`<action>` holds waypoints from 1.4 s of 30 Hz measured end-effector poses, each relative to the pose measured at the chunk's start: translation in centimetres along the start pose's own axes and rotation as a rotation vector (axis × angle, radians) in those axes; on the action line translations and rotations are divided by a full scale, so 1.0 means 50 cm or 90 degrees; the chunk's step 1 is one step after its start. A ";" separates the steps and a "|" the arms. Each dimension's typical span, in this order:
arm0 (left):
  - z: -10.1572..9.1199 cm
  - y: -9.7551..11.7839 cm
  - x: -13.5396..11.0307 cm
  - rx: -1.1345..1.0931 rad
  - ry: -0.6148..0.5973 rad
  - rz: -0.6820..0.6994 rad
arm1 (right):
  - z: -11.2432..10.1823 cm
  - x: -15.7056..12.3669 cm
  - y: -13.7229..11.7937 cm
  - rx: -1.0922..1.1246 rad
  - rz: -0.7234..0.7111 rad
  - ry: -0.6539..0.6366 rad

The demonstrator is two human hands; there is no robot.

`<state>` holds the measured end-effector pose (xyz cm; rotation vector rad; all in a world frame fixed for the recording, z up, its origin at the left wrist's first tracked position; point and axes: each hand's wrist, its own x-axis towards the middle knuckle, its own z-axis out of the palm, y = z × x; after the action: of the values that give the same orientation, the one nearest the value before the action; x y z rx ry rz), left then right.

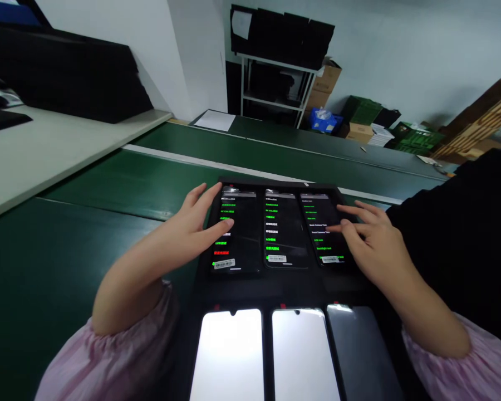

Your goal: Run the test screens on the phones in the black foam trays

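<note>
Six is avoided here: several smartphones lie in two rows in a black tray (pixel 271 287). My left hand (pixel 196 223) is open, its thumb over the screen of the far-left phone (pixel 242 239) and its fingers by the tray's far-left corner. That screen lists green and white lines and one red line. My right hand (pixel 369 234) is open too, a fingertip at the screen of the far-right phone (pixel 317 211). Between them lies the far-middle phone (pixel 292 228) with a similar list. In the near row, the left phone (pixel 229 356) and middle phone (pixel 303 356) glow white; the right phone (pixel 363 351) is dark grey.
The tray rests on a green work surface (pixel 171 189) with a white strip (pixel 183 157). A pale table (pixel 83 150) with black panels (pixel 75 78) is at left. Behind stand a metal rack (pixel 271 102), cartons (pixel 328 75) and green crates (pixel 361 109). Something black (pixel 455 223) is at right.
</note>
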<state>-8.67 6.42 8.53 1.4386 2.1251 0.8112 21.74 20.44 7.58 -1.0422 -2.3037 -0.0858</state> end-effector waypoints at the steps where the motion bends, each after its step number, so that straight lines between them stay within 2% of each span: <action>1: 0.000 0.000 0.000 -0.001 0.005 -0.005 | 0.006 0.000 0.004 -0.013 0.016 0.006; 5: 0.000 -0.001 -0.001 -0.004 0.020 -0.019 | 0.014 -0.001 0.009 -0.037 0.039 0.028; 10: -0.001 -0.001 -0.004 -0.028 0.027 -0.011 | -0.004 -0.003 -0.006 0.009 0.007 0.051; 16: 0.001 -0.002 -0.001 -0.019 0.023 -0.013 | -0.020 0.000 -0.025 0.061 -0.027 -0.036; 20: 0.021 -0.010 0.030 0.003 0.048 -0.012 | -0.034 -0.001 -0.038 0.088 -0.084 0.018; 24: 0.041 -0.023 0.055 0.009 0.088 -0.038 | -0.034 0.000 -0.037 0.067 -0.064 0.059; 30: 0.013 -0.008 0.010 -0.042 0.008 -0.005 | -0.023 -0.002 -0.025 0.045 -0.039 0.051; 33: 0.006 0.000 -0.005 -0.097 0.039 -0.014 | -0.020 -0.003 -0.023 0.040 -0.038 0.045; 36: 0.012 -0.002 -0.001 -0.104 0.075 -0.026 | -0.021 -0.003 -0.025 0.042 -0.047 0.032; 42: 0.010 0.013 0.004 -0.097 0.076 -0.049 | -0.031 -0.005 -0.038 0.068 -0.088 0.029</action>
<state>-7.98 6.90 8.57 1.2505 2.1397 1.0285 21.30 18.50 9.06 -0.8186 -2.3108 -0.0404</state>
